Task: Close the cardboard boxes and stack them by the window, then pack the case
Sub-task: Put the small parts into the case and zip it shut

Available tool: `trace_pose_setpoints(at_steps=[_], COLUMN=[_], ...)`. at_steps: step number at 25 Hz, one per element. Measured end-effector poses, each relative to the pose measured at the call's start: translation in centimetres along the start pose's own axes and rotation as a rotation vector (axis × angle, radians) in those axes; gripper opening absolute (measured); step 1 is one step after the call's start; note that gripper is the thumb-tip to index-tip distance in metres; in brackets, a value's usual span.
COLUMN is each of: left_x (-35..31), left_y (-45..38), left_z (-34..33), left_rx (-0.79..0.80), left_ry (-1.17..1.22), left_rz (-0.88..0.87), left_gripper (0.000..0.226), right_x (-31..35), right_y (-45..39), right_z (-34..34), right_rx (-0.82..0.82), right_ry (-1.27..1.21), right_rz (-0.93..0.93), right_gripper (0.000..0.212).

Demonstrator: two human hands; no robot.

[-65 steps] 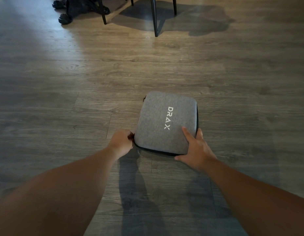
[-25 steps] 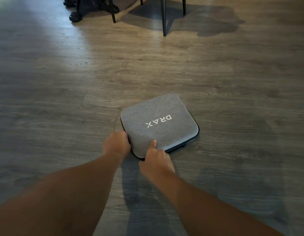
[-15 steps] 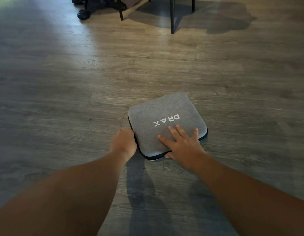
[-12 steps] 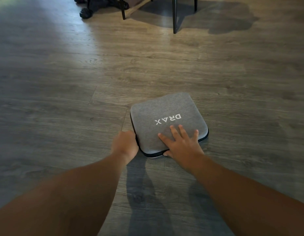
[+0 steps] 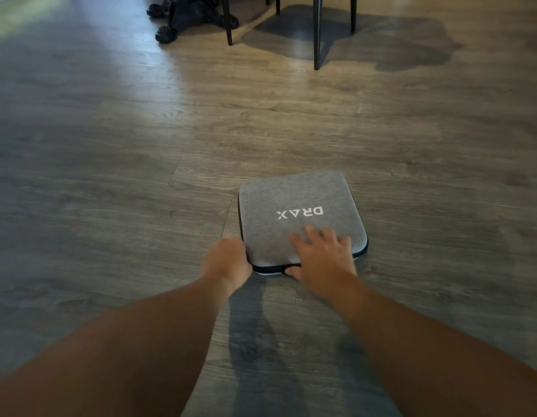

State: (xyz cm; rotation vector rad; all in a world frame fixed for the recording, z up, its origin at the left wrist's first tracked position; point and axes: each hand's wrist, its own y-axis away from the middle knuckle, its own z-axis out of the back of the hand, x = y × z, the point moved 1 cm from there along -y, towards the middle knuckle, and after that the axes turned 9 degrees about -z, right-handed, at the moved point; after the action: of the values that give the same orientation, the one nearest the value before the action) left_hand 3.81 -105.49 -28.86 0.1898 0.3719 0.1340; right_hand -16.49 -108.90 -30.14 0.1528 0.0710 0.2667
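Spread flat, my right hand [image 5: 321, 255] presses down on the near part of the grey case [image 5: 300, 218], fingers straight and fanned over the fabric lid, thumb tucked down against the dark zip seam at the near edge. Nothing is curled round the case on that side; the palm and fingers simply lie on top. My left hand [image 5: 226, 261] sits at the near left corner of the case with its back toward me and its knuckles bunched; the fingers curl in against the corner's edge, though what exactly they pinch there is hidden from me behind the hand itself.

Both forearms reach forward and down from the bottom corners of the view, the left one coming in from lower left, the right from lower right, converging on the case.

Largest around me is the wood-plank floor [image 5: 110, 176], grey-brown, with a paler patch of light at the far left. The case lies flat on it a little right of centre, closed, its white DRAX lettering upside down to me. Far ahead stand thin black chair legs [image 5: 316, 34] with their shadow spreading right, and just left of them a dark clawed furniture foot [image 5: 167, 33].
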Motion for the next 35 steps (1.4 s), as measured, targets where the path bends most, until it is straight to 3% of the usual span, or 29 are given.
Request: trace_pose_setpoints(at_steps=[4,9,17,23,27,30,35], left_x=[0.9,2.3,0.8,2.3,2.5,2.9,4.1], left_y=[-0.8,-1.1,0.2,-0.3,-0.5,-1.4,-2.5], left_z=[-0.2,-0.2,-0.7,0.5,0.1,0.2,1.0], left_rx=[0.008,0.042,-0.03,0.066,0.052,0.053,0.05], left_ry=[0.081,0.103,0.071,0.044,0.035,0.043,-0.009], left_rz=[-0.013,-0.084,-0.055,-0.119,-0.094,-0.078,-0.025], left_gripper=[0.025,0.022,0.032,0.029,0.017,0.017,0.02], right_x=[-4.7,-4.7,-1.9,-1.2,-5.1,-7.4,-4.5], right_y=[-1.0,-2.0,-1.3,-1.0,-2.5,-2.1,-0.2], right_z=[-0.2,-0.3,-0.1,-0.6,-0.4,-0.1,-1.0], right_rx=[0.173,0.162,0.159,0.119,0.189,0.257,0.185], right_ry=[-0.05,-0.034,-0.033,-0.004,-0.099,-0.242,-0.24], right_rz=[-0.102,-0.108,-0.3,-0.222,-0.121,-0.146,-0.267], right_gripper=[0.111,0.105,0.111,0.125,0.124,0.12,0.119])
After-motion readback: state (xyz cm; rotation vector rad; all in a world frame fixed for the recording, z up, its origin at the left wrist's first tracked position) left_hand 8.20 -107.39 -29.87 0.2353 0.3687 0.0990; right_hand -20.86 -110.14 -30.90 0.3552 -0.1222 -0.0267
